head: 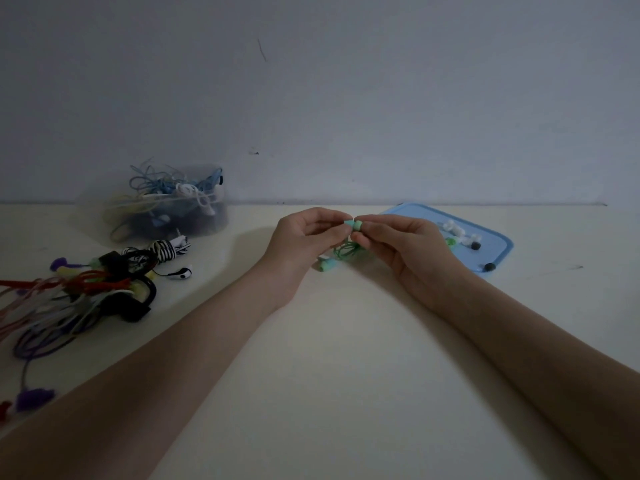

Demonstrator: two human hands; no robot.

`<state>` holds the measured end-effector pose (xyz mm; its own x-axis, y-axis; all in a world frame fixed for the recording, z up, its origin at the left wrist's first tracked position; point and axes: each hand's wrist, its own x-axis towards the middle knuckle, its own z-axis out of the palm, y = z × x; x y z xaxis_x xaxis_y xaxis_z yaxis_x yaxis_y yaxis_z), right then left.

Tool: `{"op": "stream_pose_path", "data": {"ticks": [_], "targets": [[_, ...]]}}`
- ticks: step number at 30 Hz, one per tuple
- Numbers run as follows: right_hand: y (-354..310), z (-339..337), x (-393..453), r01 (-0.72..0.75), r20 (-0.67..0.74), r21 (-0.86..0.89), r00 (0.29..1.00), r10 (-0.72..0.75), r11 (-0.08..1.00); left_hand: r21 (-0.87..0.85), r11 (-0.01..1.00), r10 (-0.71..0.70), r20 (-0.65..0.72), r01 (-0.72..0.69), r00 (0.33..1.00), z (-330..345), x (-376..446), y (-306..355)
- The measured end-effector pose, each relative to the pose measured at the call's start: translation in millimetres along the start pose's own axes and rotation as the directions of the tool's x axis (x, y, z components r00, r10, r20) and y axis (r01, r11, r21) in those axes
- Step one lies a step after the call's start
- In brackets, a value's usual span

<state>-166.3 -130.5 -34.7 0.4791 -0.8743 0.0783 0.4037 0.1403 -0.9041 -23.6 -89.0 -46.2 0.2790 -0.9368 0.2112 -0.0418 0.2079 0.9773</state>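
Note:
A mint-green earbud [354,225] is held up over the table, pinched between the fingertips of both hands. My left hand [304,242] curls in from the left, my right hand [401,247] from the right. The earbud's thin green cable [344,252] hangs in loops under the fingers. The second green earbud [326,265] of the pair lies on the table just below my left hand.
A clear bag [166,206] stuffed with tangled earphones stands at the back left. A loose heap of coloured earphones [79,292] spreads along the left edge, with a black-and-white striped set [169,251]. A blue lid [485,237] at the right carries small ear tips.

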Motion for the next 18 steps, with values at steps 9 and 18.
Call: {"op": "stream_pose_path", "data": {"ticks": [9, 18], "targets": [[0.2, 0.9, -1.9, 0.008, -0.002, 0.022, 1.000, -0.008, 1.000, -0.068, 0.998, -0.006, 0.076, 0.011, 0.997, -3.4, 1.2, 1.6], [-2.7, -0.7, -4.7, -0.034, 0.018, 0.047, 0.999, 0.033, 0.998, -0.179, 0.981, -0.050, 0.152, 0.077, 0.987, -6.4, 0.1, 3.8]]}}
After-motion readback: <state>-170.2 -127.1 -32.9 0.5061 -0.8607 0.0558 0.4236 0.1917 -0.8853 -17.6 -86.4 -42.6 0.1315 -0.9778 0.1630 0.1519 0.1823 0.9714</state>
